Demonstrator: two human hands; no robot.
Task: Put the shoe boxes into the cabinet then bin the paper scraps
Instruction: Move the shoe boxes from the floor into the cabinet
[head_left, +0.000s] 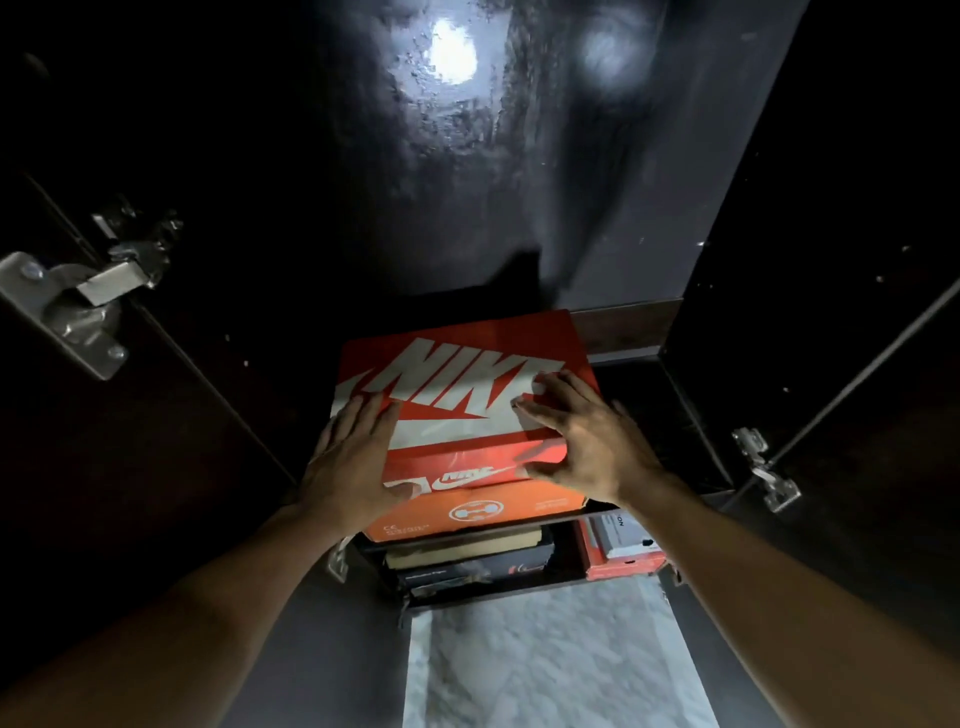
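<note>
Dark cabinet (363, 218): grip released, flat left hand (353, 457) and right hand (584, 441) should push shoe box (467, 376) squarely toward 12 o'clock.

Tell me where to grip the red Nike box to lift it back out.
Grip the red Nike box at its near corners, one hand per side, coming from the front of the open cabinet. It lies flat on the orange box with its far end inside, so only the near end is free. The left hand and right hand rest there, fingers on top.
</note>
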